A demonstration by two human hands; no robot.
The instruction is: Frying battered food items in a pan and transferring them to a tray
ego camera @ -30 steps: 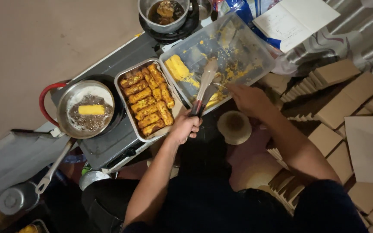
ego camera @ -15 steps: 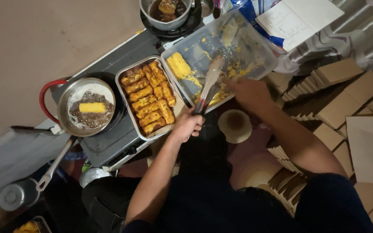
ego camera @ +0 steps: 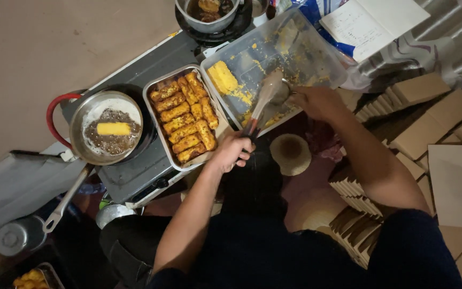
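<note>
Tongs sit at frame centre, metal with dark grips, held by the left hand; fingers clamped round the handle end, tips reaching into the clear plastic tub at upper centre. Right hand is at the tub's lower edge beside the tong tips; whether its fingers are closed or apart, cannot tell.

Tub: rectangular, translucent, smeared with yellow crumbs, one pale yellow block lying at its left end.

Left of it, touching: rectangular metal tray, shiny rim, packed with golden-brown fried sticks in rough rows, crusty texture.

Further left: round steel frying pan, red loop handle, dark bubbling oil, one yellow stick in it. Pan sits on a grey gas stove, knob on the front edge.

Top centre: small grey pot with dark liquid and brown lumps.

Upper right: open white notebook, handwriting on it, over a blue package.

Right side: stacks of flat brown cardboard pieces, matte, rectangular; more at lower centre-right.

Round tan disc lies just below the tub.

Lower left: long-handled metal ladle and a round metal lid.
</note>
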